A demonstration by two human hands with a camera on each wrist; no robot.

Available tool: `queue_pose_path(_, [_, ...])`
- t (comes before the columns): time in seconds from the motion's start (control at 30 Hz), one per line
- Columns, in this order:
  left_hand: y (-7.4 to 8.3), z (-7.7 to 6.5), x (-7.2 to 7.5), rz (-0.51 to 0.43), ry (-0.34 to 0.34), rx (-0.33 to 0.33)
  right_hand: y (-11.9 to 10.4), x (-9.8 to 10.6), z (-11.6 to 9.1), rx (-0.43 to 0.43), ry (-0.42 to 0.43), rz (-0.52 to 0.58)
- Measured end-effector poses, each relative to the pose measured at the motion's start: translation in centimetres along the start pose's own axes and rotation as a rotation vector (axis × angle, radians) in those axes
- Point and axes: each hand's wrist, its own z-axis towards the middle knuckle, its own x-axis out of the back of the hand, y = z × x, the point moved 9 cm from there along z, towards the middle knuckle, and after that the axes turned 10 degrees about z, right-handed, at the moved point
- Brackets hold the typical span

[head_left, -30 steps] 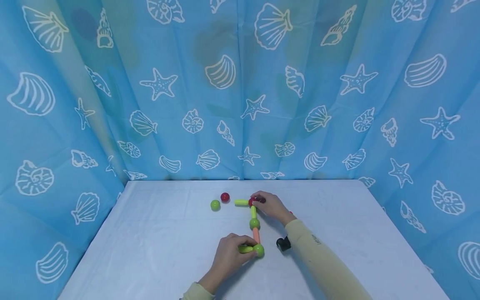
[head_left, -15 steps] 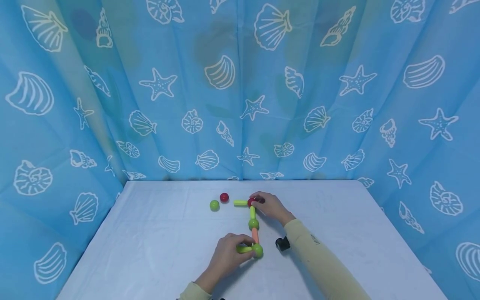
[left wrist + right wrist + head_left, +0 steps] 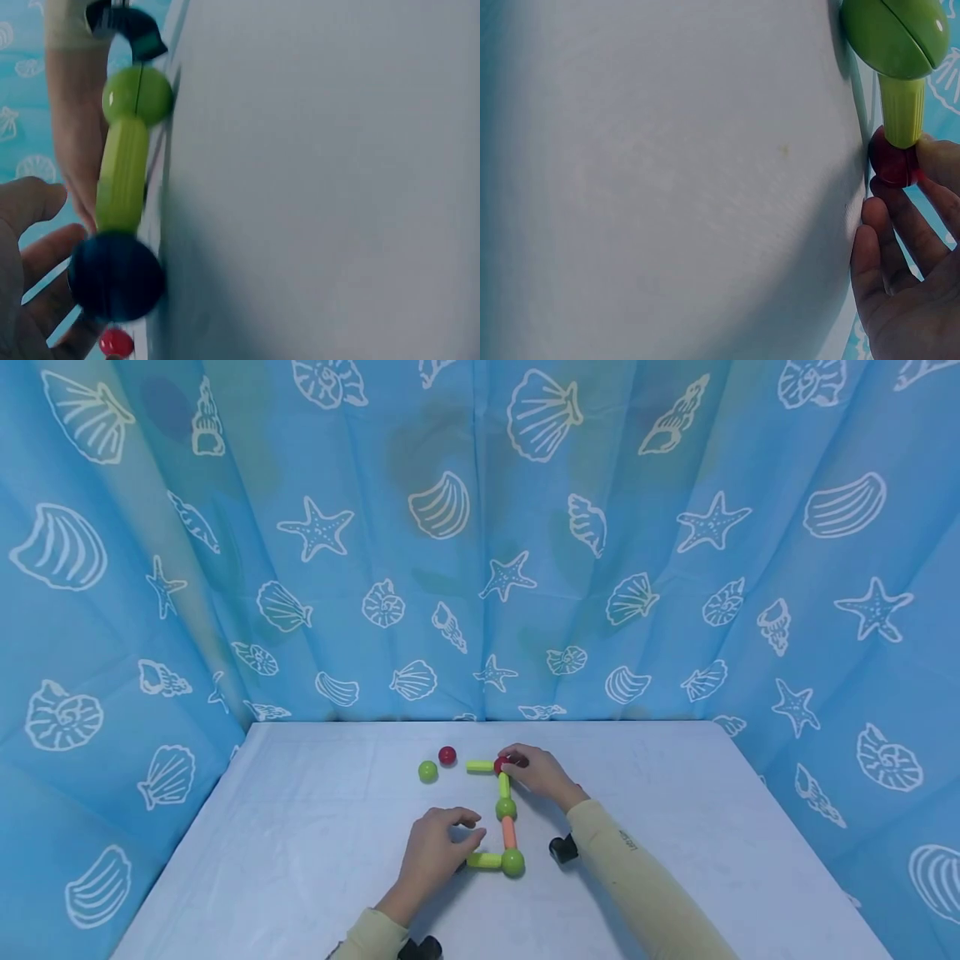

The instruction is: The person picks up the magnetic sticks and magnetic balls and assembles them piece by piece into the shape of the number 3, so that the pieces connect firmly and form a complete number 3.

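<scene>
A chain of toy balls and rods lies on the table. At its far end, my right hand (image 3: pixel 542 774) pinches a red ball (image 3: pixel 891 159) between thumb and fingers. From that ball run one yellow-green rod (image 3: pixel 480 767) leftward and another yellow-green rod (image 3: pixel 903 111) to a middle green ball (image 3: pixel 506 808). An orange rod (image 3: pixel 509 832) links it to the near green ball (image 3: pixel 513 862). Leftward from there, a yellow-green rod (image 3: pixel 122 174) ends in a dark blue ball (image 3: pixel 116 276), mostly hidden in the head view. My left hand (image 3: pixel 437 850) hovers by this rod, fingers relaxed, holding nothing.
A loose green ball (image 3: pixel 427 771) and a loose red ball (image 3: pixel 447 756) lie left of the chain's far end on the white tabletop (image 3: pixel 300 843). Behind the table hangs a blue curtain (image 3: pixel 480 568) with shell prints. Black wrist devices sit under both forearms.
My left hand has let go of the near rod and green ball and drawn back left, uncovering the rod. The right hand stays on the red ball.
</scene>
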Motion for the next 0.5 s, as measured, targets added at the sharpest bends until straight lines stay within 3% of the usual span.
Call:
queue_pose_path(0.27, [-2.5,1.3,1.5,0.077,0.120,0.042,0.1,0.0,0.0,-0.004,0.009,0.023])
queue_pose_path(0.5, [-3.7,2.6,2.5,0.098,0.199,0.058,0.5,0.0,0.2,-0.013,0.015,0.034])
